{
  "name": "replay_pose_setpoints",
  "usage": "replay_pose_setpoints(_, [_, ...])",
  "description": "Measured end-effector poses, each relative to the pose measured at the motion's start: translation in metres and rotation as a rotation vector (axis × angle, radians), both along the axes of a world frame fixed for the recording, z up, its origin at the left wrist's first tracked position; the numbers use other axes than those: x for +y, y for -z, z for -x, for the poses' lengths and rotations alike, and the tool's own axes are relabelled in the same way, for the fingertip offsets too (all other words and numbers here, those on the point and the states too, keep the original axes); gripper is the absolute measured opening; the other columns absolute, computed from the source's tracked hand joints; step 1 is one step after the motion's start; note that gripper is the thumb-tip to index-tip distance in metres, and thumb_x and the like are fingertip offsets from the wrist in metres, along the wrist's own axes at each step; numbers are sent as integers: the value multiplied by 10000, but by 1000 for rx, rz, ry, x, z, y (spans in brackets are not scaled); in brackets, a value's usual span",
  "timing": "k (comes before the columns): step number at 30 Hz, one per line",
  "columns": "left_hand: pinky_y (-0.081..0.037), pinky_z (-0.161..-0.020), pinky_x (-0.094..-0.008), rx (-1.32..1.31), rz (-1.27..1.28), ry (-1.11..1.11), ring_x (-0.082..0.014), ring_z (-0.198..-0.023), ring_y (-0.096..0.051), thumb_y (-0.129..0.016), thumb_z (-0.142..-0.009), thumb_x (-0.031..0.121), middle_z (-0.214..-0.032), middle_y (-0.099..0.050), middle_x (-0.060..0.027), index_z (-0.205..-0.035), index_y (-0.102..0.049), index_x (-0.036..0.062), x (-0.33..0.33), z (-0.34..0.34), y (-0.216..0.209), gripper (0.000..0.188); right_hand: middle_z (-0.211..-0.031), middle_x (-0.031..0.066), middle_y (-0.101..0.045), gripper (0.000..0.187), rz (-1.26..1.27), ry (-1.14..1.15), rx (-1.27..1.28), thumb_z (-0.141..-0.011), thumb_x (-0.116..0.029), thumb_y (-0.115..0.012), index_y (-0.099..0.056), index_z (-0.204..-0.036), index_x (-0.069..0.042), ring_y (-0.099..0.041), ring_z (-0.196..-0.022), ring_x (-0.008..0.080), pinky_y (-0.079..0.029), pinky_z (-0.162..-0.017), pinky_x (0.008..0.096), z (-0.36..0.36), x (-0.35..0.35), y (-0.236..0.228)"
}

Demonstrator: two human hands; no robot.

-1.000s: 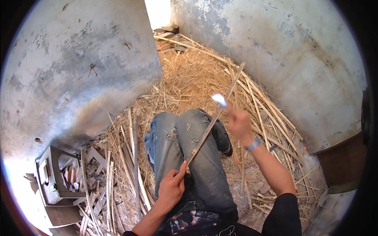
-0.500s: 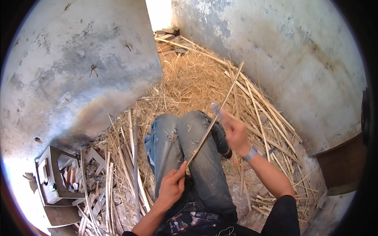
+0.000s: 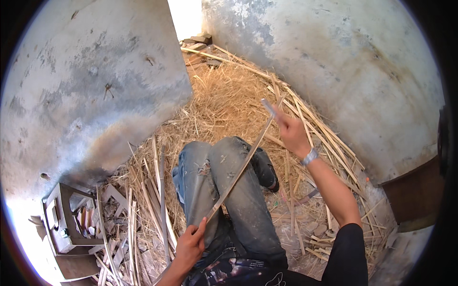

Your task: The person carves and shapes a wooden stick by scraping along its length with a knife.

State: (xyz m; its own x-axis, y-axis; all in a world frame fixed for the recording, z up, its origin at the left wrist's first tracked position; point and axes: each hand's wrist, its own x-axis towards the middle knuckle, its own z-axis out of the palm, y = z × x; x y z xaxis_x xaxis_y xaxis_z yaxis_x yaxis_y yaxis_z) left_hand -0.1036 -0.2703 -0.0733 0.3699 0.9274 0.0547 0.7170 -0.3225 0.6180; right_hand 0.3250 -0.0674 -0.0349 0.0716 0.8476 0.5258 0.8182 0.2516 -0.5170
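A long, thin bamboo strip (image 3: 238,174) runs slantwise over my jeans, from near my lap up to the far right. My left hand (image 3: 191,245) is closed on its near end, with the index finger stretched along it. Near the strip's far end, my right hand (image 3: 292,133) is closed round a knife (image 3: 268,107). The flat grey blade points up and left across the strip; the handle is mostly hidden in the fist. A silvery wristband (image 3: 309,157) sits on my right wrist.
Straw-like shavings (image 3: 229,95) cover the floor ahead. More strips lie along the right wall (image 3: 324,62) and in a pile (image 3: 155,190) at my left. A grey box-like frame (image 3: 62,219) with debris stands at lower left. The left wall (image 3: 105,62) ends at a bright gap.
My right hand with the knife has moved away from me along the strip. My left hand has shifted nearer and leftward, drawing the strip's near end back.
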Motion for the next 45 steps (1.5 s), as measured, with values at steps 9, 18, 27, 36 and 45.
replay_pose_setpoints(9, [-543, -654, -447, 74, -36, 53, -344, -728, -670, -647, -869, -33, -919, -629, -137, -1458, -631, 153, 8, 4, -1, 618, -591, 155, -536, 374, 9, 29, 72, -1034, -130, -601, -688, -1396, -167, -414, -477, 146, -365, -487, 343, -4, -5, -11])
replay_pose_setpoints(18, [-515, -666, -400, -100, 35, 19, -314, -711, -629, -646, -905, -33, -860, -598, -138, -1429, -650, 105, 1, 5, 5, 541, -637, 105, -671, 362, 15, -74, 68, -1049, -152, -586, -706, -1387, -196, -477, -444, 181, -421, -472, 357, -8, -3, -10])
replay_pose_setpoints(27, [-519, -660, -407, -137, 17, 21, -318, -713, -640, -658, -898, -41, -858, -607, -137, -1412, -661, 91, 6, 10, 17, 531, -1052, 209, -765, 411, 53, -301, -26, -1000, -63, -578, -704, -1378, -166, -610, -519, 224, -507, -549, 346, 35, -46, 2])
replay_pose_setpoints(36, [-521, -641, -411, -50, -58, 22, -322, -699, -646, -661, -890, -43, -870, -620, -140, -1413, -666, 100, 4, 5, 20, 542, -557, 102, -594, 413, 42, -33, 53, -1010, -106, -611, -689, -1403, -210, -497, -467, 139, -387, -477, 322, -3, -8, -7])
replay_pose_setpoints(45, [-529, -644, -416, -36, -66, 38, -325, -714, -667, -663, -900, -30, -888, -632, -148, -1429, -651, 104, 5, 5, 18, 546, -604, 108, -654, 503, 100, -60, -48, -997, -84, -592, -646, -1452, -291, -520, -450, 112, -425, -479, 329, -32, 14, -12])
